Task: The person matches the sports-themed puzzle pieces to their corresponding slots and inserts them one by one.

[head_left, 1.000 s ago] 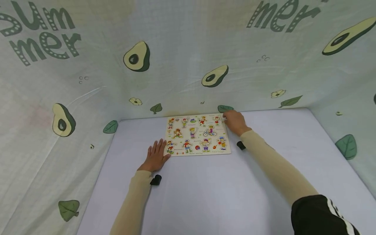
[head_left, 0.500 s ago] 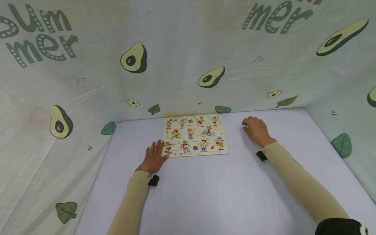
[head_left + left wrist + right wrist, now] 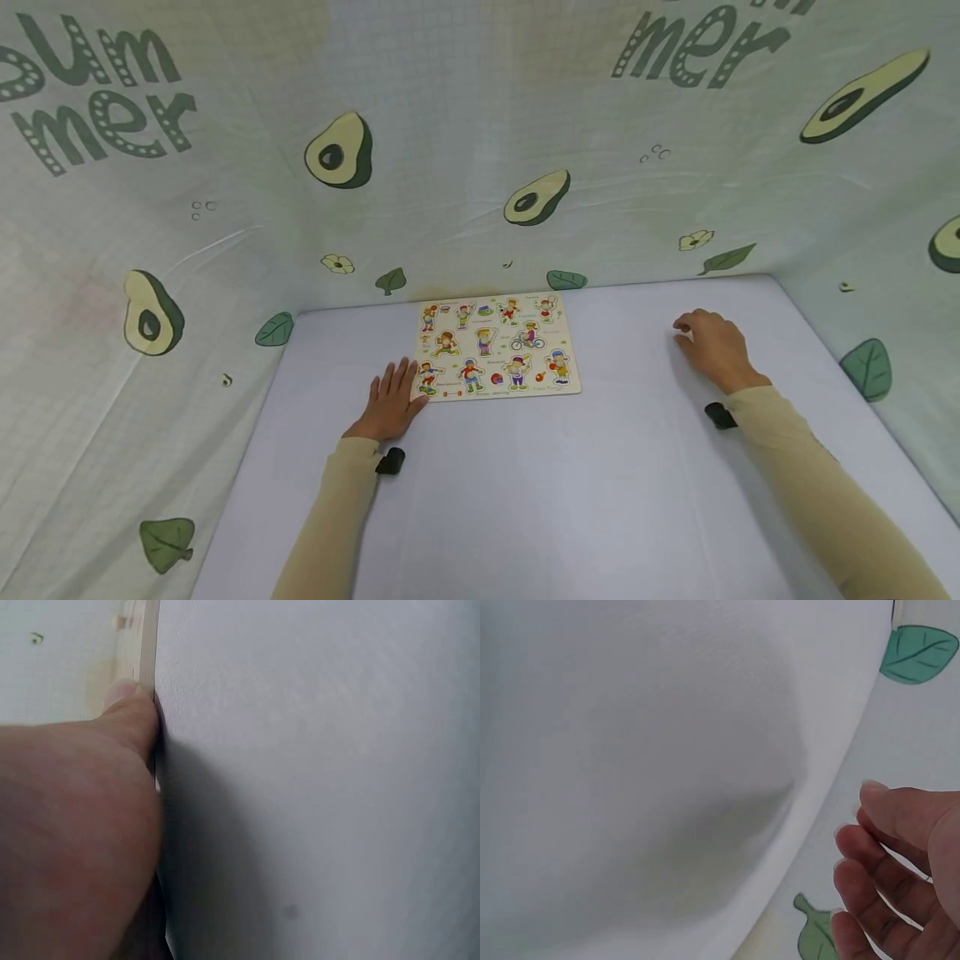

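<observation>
A flat wooden puzzle board [image 3: 491, 350] with printed sports figures lies on the white table near its back edge. My left hand [image 3: 386, 404] rests at the board's front left corner, fingers straight and spread along its left side. In the left wrist view, the thumb of the left hand [image 3: 82, 810] touches the board's pale edge [image 3: 149, 645]. To the right of the board, well apart from it, my right hand [image 3: 716, 348] is over the table with loosely bent fingers. The right wrist view shows nothing in the right hand [image 3: 900, 862].
Behind and beside the table [image 3: 517, 500] hangs a pale cloth [image 3: 435, 125] printed with avocados, leaves and lettering. Both forearms wear beige sleeves, each with a small black device [image 3: 391, 461] at the wrist.
My right hand has left the board's upper right corner and moved right across the table. The left hand has stayed at the board, which has not visibly moved on the table.
</observation>
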Tool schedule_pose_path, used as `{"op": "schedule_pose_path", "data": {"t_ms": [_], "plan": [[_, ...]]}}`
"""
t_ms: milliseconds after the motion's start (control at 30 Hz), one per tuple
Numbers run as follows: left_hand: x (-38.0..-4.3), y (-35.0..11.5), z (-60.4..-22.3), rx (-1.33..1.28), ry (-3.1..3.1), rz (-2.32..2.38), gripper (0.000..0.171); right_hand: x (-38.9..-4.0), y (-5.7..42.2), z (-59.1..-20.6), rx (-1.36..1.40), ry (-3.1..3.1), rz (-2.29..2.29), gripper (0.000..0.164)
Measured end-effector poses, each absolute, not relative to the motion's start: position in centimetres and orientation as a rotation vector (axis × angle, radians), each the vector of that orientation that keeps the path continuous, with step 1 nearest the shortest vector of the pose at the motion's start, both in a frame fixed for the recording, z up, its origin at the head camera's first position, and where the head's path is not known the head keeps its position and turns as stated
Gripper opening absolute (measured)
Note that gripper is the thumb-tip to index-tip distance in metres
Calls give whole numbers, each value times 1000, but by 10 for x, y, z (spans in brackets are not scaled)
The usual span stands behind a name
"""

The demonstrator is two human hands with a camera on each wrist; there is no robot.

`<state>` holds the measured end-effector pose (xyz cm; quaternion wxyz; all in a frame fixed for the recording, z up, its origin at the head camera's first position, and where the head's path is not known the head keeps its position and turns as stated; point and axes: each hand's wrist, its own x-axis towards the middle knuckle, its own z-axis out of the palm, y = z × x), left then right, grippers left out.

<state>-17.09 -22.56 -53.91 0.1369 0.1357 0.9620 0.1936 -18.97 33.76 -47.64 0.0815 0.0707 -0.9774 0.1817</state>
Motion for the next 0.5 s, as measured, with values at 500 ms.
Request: {"op": "schedule_pose_path", "data": {"t_ms": [500], "plan": [[-169, -224, -534, 426, 2821, 558, 73, -171, 379, -483, 165, -2954, 468, 27]]}}
